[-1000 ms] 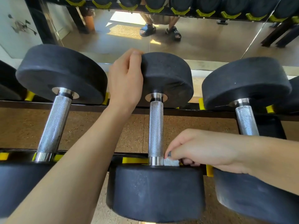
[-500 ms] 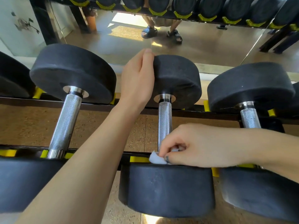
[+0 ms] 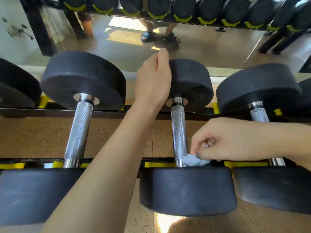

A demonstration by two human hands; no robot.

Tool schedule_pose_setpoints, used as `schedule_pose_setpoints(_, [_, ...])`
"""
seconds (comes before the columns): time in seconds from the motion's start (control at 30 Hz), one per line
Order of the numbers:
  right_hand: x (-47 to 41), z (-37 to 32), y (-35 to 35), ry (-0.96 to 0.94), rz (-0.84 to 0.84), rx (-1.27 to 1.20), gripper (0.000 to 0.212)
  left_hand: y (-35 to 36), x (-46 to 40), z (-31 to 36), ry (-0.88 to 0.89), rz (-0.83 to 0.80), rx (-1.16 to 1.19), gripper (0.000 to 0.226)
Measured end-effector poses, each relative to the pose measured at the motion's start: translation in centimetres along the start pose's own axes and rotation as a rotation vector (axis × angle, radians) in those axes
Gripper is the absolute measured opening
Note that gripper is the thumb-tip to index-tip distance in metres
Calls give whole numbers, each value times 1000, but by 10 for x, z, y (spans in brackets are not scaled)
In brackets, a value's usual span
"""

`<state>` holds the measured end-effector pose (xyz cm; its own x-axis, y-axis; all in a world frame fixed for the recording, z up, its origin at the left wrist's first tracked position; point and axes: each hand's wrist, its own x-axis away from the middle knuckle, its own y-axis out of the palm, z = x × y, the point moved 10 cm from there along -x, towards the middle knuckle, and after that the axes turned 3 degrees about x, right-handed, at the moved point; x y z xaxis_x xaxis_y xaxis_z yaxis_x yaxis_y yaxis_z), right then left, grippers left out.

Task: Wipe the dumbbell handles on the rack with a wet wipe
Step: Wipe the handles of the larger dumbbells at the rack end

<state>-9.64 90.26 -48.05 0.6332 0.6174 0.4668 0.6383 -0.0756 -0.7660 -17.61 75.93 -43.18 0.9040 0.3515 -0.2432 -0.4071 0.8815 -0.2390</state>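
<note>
The middle dumbbell handle (image 3: pixel 178 132), at centre frame, is laid across the rack rails (image 3: pixel 42 113) so its knurled length is exposed for wiping. A crumpled wet wipe (image 3: pixel 193 159) is pinched in the right hand (image 3: pixel 223 142) against the handle's lower end, just above the near head (image 3: pixel 186 190). The far head (image 3: pixel 191 81) is gripped by the curled left hand (image 3: pixel 151 81), probably to prevent rolling.

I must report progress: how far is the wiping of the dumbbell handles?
Done: nothing shows which handles are finished. In hand: the right hand pinches the pale crumpled wet wipe at the near end of the middle knurled steel handle; the left hand steadies its far black head. Left: cannot tell.
</note>
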Motion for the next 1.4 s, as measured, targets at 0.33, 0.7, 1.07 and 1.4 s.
schedule_pose_setpoints(0.33, [-29, -65, -22, -188, 120, -299, 18, -39, 8, 13, 47, -183, -153, 41])
schedule_pose_setpoints(0.7, [-71, -166, -48, -603, 445, -60, 20, -191, 5, -6, -35, 88, -486, 38])
schedule_pose_setpoints(1.07, [-92, -200, -19, -807, 678, 317, 17, -190, -12, -38, -50, 59, -437, 31])
schedule_pose_setpoints(1.4, [-118, -207, 13, -582, 632, 854, 56, -201, -20, -54, 38, -56, -232, 34])
